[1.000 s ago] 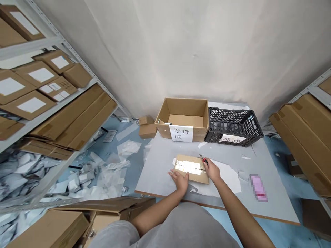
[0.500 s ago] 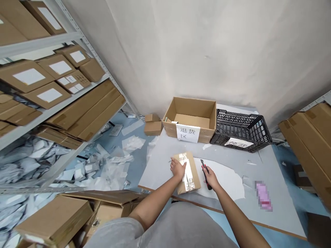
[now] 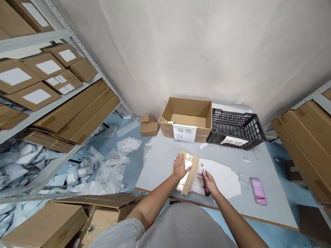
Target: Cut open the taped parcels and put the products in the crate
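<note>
A small cardboard box (image 3: 190,174) lies at a slant near the front edge of the table, with shiny clear tape and a white label on its upper face. My left hand (image 3: 180,166) rests on top of it, fingers stretched flat and thumb out to the right. In my right hand (image 3: 210,182), just right of the box, is a black and red utility knife (image 3: 205,181). Its tip points away from me, apart from the box. Beneath that hand a white sheet (image 3: 222,175) spreads over the table.
On the table's far side stand an open carton (image 3: 190,119) with a paper sign and a black plastic crate (image 3: 238,129). A blurred pink item (image 3: 258,190) lies to the right. Shelves of boxes (image 3: 49,67) and scattered wrapping (image 3: 103,170) are at left. More cartons (image 3: 43,225) sit near my left side.
The box has turned clockwise on the table. My left hand has moved from its left edge onto its top. My right hand has drawn slightly nearer me, and its fingers have loosened around the knife.
</note>
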Motion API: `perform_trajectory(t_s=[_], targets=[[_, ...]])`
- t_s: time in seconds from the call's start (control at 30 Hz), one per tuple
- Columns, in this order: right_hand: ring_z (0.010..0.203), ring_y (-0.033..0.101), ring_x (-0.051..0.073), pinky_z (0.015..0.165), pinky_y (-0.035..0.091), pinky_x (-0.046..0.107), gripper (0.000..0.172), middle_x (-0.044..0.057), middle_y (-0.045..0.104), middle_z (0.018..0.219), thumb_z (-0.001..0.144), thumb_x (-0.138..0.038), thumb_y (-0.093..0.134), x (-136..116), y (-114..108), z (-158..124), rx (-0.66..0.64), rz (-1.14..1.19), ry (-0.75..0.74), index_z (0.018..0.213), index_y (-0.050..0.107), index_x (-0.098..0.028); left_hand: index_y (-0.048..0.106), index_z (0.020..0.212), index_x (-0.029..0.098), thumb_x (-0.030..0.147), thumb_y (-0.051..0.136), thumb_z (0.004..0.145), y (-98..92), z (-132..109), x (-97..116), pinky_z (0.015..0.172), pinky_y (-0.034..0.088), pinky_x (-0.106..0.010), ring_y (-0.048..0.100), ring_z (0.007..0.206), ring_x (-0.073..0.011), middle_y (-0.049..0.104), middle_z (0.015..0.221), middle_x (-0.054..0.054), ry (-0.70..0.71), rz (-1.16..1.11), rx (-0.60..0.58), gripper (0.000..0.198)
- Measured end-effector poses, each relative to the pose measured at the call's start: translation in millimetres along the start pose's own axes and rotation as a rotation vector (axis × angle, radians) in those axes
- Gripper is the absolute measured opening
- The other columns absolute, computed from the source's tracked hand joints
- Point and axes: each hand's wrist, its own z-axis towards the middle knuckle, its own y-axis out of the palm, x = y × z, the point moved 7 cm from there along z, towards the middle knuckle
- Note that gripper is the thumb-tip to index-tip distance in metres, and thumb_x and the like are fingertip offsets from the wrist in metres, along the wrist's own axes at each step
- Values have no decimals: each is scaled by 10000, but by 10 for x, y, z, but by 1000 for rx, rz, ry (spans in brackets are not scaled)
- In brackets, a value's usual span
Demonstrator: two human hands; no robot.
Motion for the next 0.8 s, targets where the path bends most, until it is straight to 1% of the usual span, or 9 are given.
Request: perform_trajectory(t_s=[0.07, 0.13, 0.2, 0.27, 0.37, 0.43, 0.53, 0.67, 0.8], targets=[[1213, 712, 303, 531, 603, 252, 558, 139, 695, 1374, 1004, -688, 431, -116, -185, 69, 134, -31, -75, 1358, 547, -273, 262, 1688, 138, 610, 655, 931, -25, 0, -27, 1287, 252, -554, 318, 1587, -416, 318, 1714, -261, 93, -1, 3, 974], [1161, 709, 282, 567, 620, 258, 578, 120, 703, 1318, 974, -699, 454, -277, -289, 194, 227, -73, -126, 1329, 572, -259, 265, 1691, 167, 588, 631, 959, -30, 4, -23, 1289, 264, -536, 323, 1593, -387, 337, 1714, -238, 164, -3, -1, 921], [1052, 721, 260, 604, 628, 277, 554, 97, 724, 1203, 933, -681, 528, -419, -304, 339, 241, -127, -140, 1261, 598, -239, 258, 1697, 189, 576, 614, 976, -7, 16, 49, 1289, 276, -509, 342, 1591, -359, 354, 1714, -215, 254, -4, -30, 892], [965, 729, 252, 623, 618, 298, 484, 73, 742, 1130, 889, -605, 634, -495, -307, 439, 228, -203, -136, 1201, 610, -235, 250, 1704, 216, 556, 584, 1001, 45, 16, 192, 1284, 294, -467, 375, 1579, -320, 386, 1707, -181, 393, -7, -86, 849], [989, 745, 261, 714, 602, 316, 408, 49, 770, 1134, 817, -408, 767, -452, -403, 425, 244, -378, -134, 1163, 612, -259, 257, 1706, 253, 523, 557, 1025, 137, -37, 422, 1266, 324, -429, 422, 1554, -284, 430, 1692, -146, 604, -19, -152, 791], [1043, 750, 269, 810, 585, 324, 402, 44, 781, 1129, 780, -300, 807, -355, -508, 328, 279, -483, -133, 1128, 609, -271, 270, 1703, 269, 503, 560, 1028, 193, -91, 525, 1260, 332, -430, 442, 1542, -283, 434, 1692, -137, 672, -27, -166, 771], [1035, 755, 274, 869, 556, 327, 379, 49, 785, 1080, 768, -244, 820, -232, -615, 180, 326, -564, -109, 1077, 603, -268, 254, 1709, 278, 505, 591, 1011, 262, -181, 625, 1276, 304, -443, 428, 1555, -287, 404, 1712, -127, 676, -29, -179, 808], [1051, 747, 281, 832, 531, 311, 396, 70, 778, 1087, 752, -216, 818, -248, -605, 132, 362, -644, -37, 1095, 623, -253, 213, 1720, 254, 575, 657, 961, 306, -252, 702, 1298, 261, -470, 369, 1590, -310, 323, 1750, -144, 579, 15, -222, 935], [1048, 750, 293, 792, 512, 313, 429, 85, 778, 1094, 737, -192, 813, -300, -571, 157, 368, -654, 25, 1124, 638, -250, 220, 1716, 232, 501, 628, 984, 331, -264, 782, 1312, 241, -500, 352, 1599, -309, 323, 1749, -146, 521, 52, -213, 880]])
